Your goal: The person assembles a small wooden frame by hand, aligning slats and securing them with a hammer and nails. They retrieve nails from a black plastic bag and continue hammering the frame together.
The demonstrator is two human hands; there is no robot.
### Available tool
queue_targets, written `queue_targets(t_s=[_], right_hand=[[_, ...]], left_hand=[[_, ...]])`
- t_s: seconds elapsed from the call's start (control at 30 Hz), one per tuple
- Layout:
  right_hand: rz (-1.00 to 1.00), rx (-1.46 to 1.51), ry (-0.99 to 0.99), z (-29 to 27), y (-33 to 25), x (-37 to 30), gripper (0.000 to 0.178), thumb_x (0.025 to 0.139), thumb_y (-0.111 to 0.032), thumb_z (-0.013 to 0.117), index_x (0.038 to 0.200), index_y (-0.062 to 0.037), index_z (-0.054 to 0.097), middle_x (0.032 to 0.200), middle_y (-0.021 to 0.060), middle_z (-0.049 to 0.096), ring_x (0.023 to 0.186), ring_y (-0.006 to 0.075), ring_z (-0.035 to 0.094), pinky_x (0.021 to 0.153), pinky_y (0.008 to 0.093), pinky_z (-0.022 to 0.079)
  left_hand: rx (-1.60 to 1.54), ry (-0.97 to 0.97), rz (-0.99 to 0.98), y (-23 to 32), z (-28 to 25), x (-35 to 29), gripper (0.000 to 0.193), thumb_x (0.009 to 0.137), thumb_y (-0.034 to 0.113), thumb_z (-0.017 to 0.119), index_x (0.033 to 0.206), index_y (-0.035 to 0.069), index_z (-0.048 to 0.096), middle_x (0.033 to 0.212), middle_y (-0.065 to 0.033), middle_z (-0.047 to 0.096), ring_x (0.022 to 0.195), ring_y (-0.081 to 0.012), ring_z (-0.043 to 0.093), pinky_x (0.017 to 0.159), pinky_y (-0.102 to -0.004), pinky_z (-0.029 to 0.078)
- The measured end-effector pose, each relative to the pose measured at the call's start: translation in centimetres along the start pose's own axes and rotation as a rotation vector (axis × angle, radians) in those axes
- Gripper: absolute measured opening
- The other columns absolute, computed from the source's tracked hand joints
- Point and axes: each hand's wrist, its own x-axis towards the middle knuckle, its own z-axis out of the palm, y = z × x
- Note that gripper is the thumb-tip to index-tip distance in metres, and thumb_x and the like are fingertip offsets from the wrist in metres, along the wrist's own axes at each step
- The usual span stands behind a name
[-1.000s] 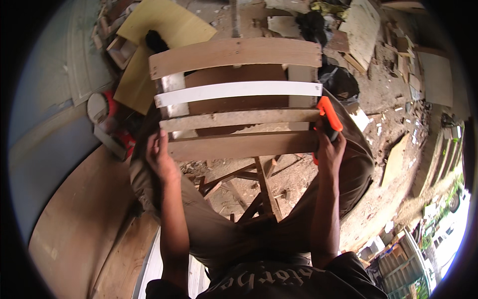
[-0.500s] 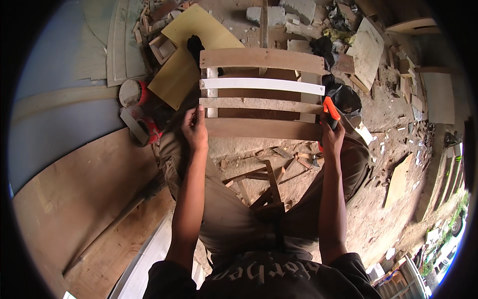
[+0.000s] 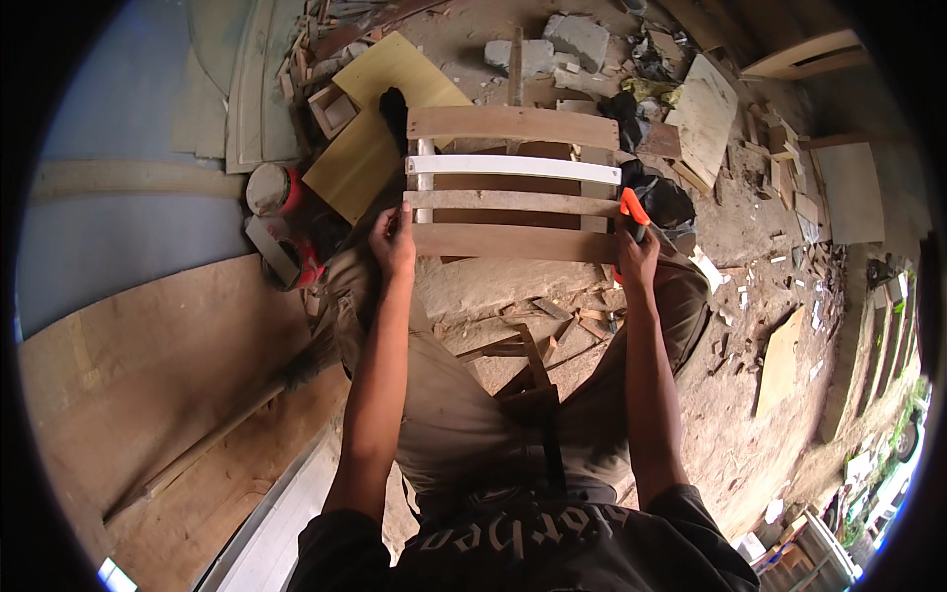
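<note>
Across my knees sits a slatted wooden crate (image 3: 513, 240), with several brown boards and one white slat (image 3: 513, 168) running left to right and gaps between them. My left hand (image 3: 395, 242) is closed around its left edge, the thumb lying along the ends of the lower boards. At the opposite edge my right hand (image 3: 639, 253) is closed around a tool with an orange end (image 3: 633, 206) and a dark handle; the rest of that tool is hidden by the hand. The right hand is also against the crate's lower right corner.
Yellowish boards (image 3: 422, 74) lie beyond the crate at the left, near red buckets (image 3: 271, 189). Wood offcuts (image 3: 523, 345) litter the ground between my legs. Concrete lumps (image 3: 577, 39) and black plastic (image 3: 661, 197) lie farther off. A large plywood panel (image 3: 178, 345) borders my left side.
The crate's right end and my right hand have shifted left in view, and the crate looks slightly smaller. Both hands keep their hold.
</note>
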Motion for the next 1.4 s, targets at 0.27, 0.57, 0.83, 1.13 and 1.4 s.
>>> queue_targets(t_s=[0.27,0.57,0.83,1.13,1.4], right_hand=[[-0.052,0.083,0.035,0.1,0.6,-0.3,0.028,0.093,-0.023,0.066,0.107,0.0008,0.065,0.086,0.0006,0.063,0.080,0.0070,0.054,0.073,0.0253,0.044],[-0.365,0.217,0.209,-2.8,-1.3,-1.9,0.025,0.093,-0.019,0.066,0.108,0.0014,0.066,0.080,0.0017,0.065,0.075,0.0094,0.059,0.071,0.0284,0.050],[-0.131,0.373,0.282,-7.7,-5.6,-9.3,0.035,0.099,-0.036,0.057,0.097,-0.0024,0.065,0.062,-0.0041,0.052,0.053,0.0043,0.048,0.047,0.0226,0.037],[-0.038,0.579,0.444,-16.2,-4.6,-9.6,0.066,0.099,-0.062,0.033,0.097,-0.0025,0.063,0.061,-0.0021,0.048,0.049,0.0073,0.043,0.044,0.0234,0.033],[0.120,-0.043,0.476,-19.8,10.9,-1.7,0.060,0.094,-0.057,0.055,0.077,0.0003,0.066,0.058,-0.0014,0.052,0.051,0.0088,0.045,0.048,0.0290,0.034]], left_hand=[[-0.121,0.048,-0.056,-0.1,0.5,-0.4,0.032,0.093,0.031,0.067,0.103,0.001,0.065,0.095,-0.0018,0.063,0.088,-0.0096,0.054,0.084,-0.0265,0.042],[-0.115,0.096,0.111,0.9,-1.1,-0.8,0.044,0.093,0.028,0.066,0.123,-0.003,0.057,0.122,-0.0126,0.060,0.114,-0.0209,0.056,0.101,-0.0334,0.042],[-0.065,-0.191,0.244,8.0,0.5,-7.4,0.025,0.099,0.020,0.058,0.107,-0.003,0.061,0.100,-0.0072,0.067,0.093,-0.0098,0.060,0.085,-0.0243,0.046],[0.177,-0.512,0.722,10.8,10.8,-14.8,0.015,0.094,0.014,0.060,0.096,0.000,0.063,0.089,-0.0122,0.067,0.087,-0.0270,0.064,0.080,-0.0350,0.049],[0.662,-0.584,1.087,9.2,20.2,-13.8,0.051,0.089,0.025,0.065,0.131,0.003,0.046,0.135,-0.0163,0.046,0.132,-0.0377,0.040,0.109,-0.0567,0.027]])
